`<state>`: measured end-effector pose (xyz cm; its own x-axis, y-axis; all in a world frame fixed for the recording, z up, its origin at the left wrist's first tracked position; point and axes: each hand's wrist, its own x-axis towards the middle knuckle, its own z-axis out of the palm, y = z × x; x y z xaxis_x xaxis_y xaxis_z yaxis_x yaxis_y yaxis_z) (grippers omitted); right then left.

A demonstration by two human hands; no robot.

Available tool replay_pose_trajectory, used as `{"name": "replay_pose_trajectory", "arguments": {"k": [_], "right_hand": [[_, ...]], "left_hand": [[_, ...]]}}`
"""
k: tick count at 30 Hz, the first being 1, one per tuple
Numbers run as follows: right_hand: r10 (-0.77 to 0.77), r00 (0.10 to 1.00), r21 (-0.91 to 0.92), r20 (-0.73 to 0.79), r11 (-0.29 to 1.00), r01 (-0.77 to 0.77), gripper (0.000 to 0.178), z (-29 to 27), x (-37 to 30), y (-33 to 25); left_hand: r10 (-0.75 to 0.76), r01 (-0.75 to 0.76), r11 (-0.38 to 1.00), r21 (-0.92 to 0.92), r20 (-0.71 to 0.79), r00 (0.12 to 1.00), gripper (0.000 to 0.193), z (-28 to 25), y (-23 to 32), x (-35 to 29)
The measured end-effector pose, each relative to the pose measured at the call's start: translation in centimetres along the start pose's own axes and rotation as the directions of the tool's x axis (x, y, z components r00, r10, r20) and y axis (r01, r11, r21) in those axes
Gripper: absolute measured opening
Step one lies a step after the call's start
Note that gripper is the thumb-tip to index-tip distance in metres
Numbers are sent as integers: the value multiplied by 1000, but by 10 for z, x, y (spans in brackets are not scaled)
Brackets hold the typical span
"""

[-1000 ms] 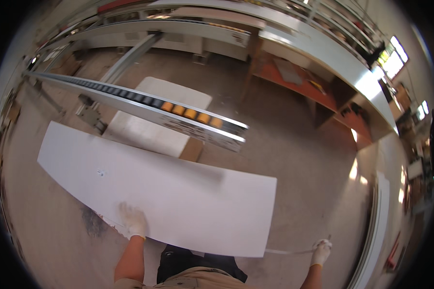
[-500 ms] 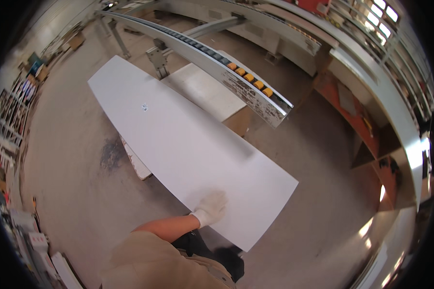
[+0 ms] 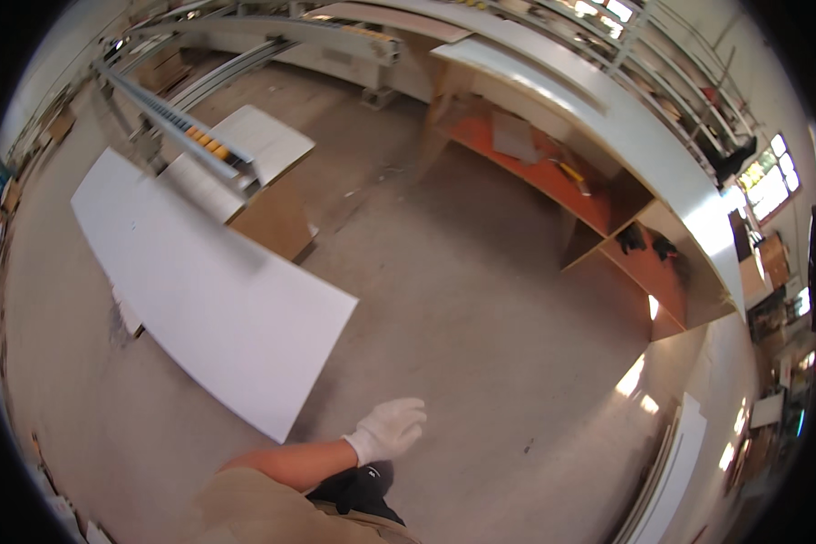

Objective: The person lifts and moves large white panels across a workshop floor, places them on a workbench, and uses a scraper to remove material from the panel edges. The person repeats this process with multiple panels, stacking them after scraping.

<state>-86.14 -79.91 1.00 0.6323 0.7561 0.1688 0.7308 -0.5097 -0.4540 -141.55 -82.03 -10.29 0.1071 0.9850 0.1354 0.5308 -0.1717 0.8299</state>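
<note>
My left hand, in a white work glove, hangs over the floor just off the near right corner of a long white panel. Its fingers are loosely bent and slightly apart, and nothing shows in them. The panel lies flat, one long edge slightly curved, with a small mark near its far end. Beneath it, partly hidden, is a support with a pale top and a brown side. My right hand is out of view.
A metal roller rail with yellow rollers runs beside the panel's far side. At the right stands a long workbench with an orange-red shelf holding tools and dark gloves. White boards lean or lie at the lower right.
My left hand has come off the panel, where it rested before, and is now beside it. The view has turned right, so the panel appears farther left and more of the workbench shows.
</note>
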Motion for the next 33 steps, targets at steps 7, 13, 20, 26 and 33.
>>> {"name": "replay_pose_trajectory", "arguments": {"k": [7,13,20,26,33], "right_hand": [[-107,990,-50,-97,993,103,29,-9,182,-48],[-256,947,-104,-195,965,239,31,-11,374,-164],[-594,733,-278,-332,804,525,34,-5,618,-358],[-906,123,-561,-404,352,749,37,85,819,-630],[-875,400,-365,-272,478,799,60,385,897,-916]], "left_hand": [[-191,190,982,-11,-63,980,24,51,-15,96],[-255,255,967,-25,-181,950,21,64,-9,274],[299,-273,954,127,-516,803,24,46,36,590],[352,-134,929,346,-710,610,25,15,43,913],[241,168,835,524,-623,744,28,13,14,981]]}}
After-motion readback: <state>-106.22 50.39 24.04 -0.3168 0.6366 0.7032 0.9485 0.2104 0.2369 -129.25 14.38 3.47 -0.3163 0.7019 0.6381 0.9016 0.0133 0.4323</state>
